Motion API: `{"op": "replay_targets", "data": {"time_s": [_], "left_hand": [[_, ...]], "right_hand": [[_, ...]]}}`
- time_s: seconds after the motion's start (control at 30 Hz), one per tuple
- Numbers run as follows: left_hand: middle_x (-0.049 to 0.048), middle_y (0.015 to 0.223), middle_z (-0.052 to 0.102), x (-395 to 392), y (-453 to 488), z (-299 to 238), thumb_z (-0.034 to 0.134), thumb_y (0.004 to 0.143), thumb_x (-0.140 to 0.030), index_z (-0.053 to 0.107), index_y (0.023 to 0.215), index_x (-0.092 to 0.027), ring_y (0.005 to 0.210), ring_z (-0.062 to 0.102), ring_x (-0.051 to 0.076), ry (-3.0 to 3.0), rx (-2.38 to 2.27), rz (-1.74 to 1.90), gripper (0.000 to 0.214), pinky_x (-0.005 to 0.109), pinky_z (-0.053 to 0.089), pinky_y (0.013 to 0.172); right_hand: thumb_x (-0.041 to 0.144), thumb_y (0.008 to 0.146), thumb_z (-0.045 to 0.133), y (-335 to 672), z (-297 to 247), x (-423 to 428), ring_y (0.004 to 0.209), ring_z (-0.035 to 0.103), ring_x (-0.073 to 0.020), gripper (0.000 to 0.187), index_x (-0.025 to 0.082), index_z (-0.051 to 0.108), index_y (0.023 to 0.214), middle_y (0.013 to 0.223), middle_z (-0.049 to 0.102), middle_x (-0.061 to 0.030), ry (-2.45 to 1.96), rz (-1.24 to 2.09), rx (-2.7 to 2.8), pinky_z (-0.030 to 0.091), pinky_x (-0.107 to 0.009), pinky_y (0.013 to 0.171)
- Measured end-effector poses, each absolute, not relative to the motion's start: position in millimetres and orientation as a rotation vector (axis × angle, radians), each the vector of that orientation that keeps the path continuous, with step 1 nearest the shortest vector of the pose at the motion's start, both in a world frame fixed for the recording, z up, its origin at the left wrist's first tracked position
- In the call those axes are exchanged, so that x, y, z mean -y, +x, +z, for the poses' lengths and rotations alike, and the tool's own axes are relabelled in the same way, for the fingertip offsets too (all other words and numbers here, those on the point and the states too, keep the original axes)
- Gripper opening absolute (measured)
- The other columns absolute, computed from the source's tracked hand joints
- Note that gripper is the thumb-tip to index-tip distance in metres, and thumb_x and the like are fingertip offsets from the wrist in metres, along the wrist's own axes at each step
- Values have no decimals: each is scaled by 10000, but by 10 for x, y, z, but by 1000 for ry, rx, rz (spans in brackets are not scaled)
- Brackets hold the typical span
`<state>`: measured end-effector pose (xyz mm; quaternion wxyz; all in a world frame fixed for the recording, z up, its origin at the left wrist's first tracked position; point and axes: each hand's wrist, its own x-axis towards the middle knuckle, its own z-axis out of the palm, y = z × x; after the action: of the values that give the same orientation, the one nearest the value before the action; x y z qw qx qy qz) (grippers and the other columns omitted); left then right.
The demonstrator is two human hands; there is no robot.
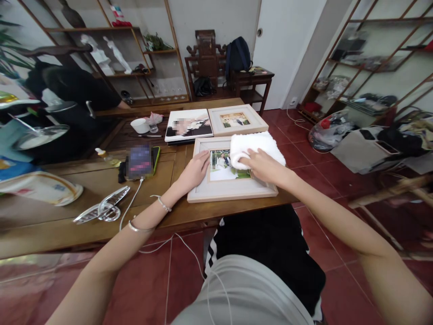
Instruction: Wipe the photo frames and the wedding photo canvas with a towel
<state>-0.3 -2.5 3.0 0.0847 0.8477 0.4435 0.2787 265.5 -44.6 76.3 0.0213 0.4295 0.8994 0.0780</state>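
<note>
A white picture frame with a photo lies flat at the near edge of the wooden table. My left hand rests flat and open on the frame's left side. Over the frame's upper right part lies a folded white towel, and my right hand presses down on its near edge with fingers curled over the cloth, above the photo glass.
A second white frame and a photo album lie just behind. A phone with a white cable, a silver leaf-shaped ornament, a plate and a white cup sit to the left. Shelves stand left and right.
</note>
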Motion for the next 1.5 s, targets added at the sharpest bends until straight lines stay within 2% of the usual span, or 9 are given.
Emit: {"op": "replay_targets", "data": {"time_s": [0.13, 0.3, 0.5, 0.6, 0.7, 0.93, 1.17, 1.3, 1.5], "left_hand": [[189, 1409, 559, 31, 0, 24, 363, 984, -273, 561, 1332, -69, 1358, 486, 273, 2517, -1330, 844, 449, 473, 354, 1180], [204, 1420, 542, 27, 2, 16, 351, 988, -274, 547, 1339, -46, 1373, 468, 271, 2522, -1347, 831, 462, 451, 338, 1191], [183, 1434, 534, 20, -2, 25, 359, 987, -262, 539, 1357, -85, 1369, 471, 280, 2516, -1333, 805, 448, 481, 356, 1179], [204, 1428, 533, 17, -5, 25, 354, 990, -267, 543, 1348, -54, 1371, 469, 287, 2523, -1324, 801, 457, 469, 357, 1179], [218, 1428, 528, 14, -6, 25, 355, 988, -267, 544, 1341, -28, 1372, 468, 289, 2522, -1329, 794, 466, 454, 350, 1184], [166, 1418, 556, 8, -12, 35, 377, 981, -269, 562, 1338, -99, 1357, 488, 277, 2510, -1334, 797, 437, 467, 367, 1171], [191, 1426, 541, -1, -8, 7, 358, 982, -256, 550, 1343, -70, 1359, 485, 275, 2533, -1326, 819, 449, 457, 368, 1171], [189, 1424, 542, 3, 1, -1, 367, 980, -250, 548, 1346, -71, 1366, 477, 274, 2515, -1337, 830, 446, 453, 357, 1179], [174, 1426, 543, 2, -2, 0, 362, 990, -263, 549, 1345, -86, 1368, 473, 271, 2508, -1339, 820, 439, 452, 351, 1184]], "right_hand": [[-20, 802, 392, 2652, 897, 1033, 1106, 600, -330, 551, 181, 578, 1280, 1214, 641, -178, 1211, 131, -2809, 434, -441, 919], [7, 790, 434, 2570, 898, 1317, 1228, 556, -337, 556, 183, 558, 1303, 1286, 614, -185, 1181, 40, -2863, 419, -483, 1014], [4, 765, 472, 2560, 663, 797, 1430, 365, -337, 624, 156, 503, 1369, 1494, 466, -191, 1435, 54, -2852, 293, -537, 1132], [17, 797, 442, 2630, 613, 409, 1433, 354, -346, 606, 110, 467, 1395, 1517, 425, -225, 1661, 153, -2857, 293, -533, 1124], [31, 822, 410, 2696, 625, 39, 1378, 423, -353, 573, 84, 467, 1390, 1445, 497, -247, 1794, 209, -2831, 336, -515, 1080], [18, 825, 386, 2685, 588, -315, 1363, 406, -355, 573, 117, 499, 1377, 1298, 615, -213, 1562, 291, -2817, 325, -521, 1030], [5, 807, 403, 2666, 640, 365, 1319, 457, -351, 545, 141, 557, 1311, 1355, 573, -205, 1293, 241, -2869, 302, -533, 1059], [-2, 777, 433, 2631, 818, 966, 1280, 513, -337, 562, 186, 577, 1287, 1249, 645, -178, 1195, 60, -2856, 364, -532, 1042], [26, 773, 458, 2524, 823, 1300, 1342, 476, -331, 572, 187, 551, 1314, 1369, 582, -187, 1156, -17, -2949, 365, -545, 1080]]}}
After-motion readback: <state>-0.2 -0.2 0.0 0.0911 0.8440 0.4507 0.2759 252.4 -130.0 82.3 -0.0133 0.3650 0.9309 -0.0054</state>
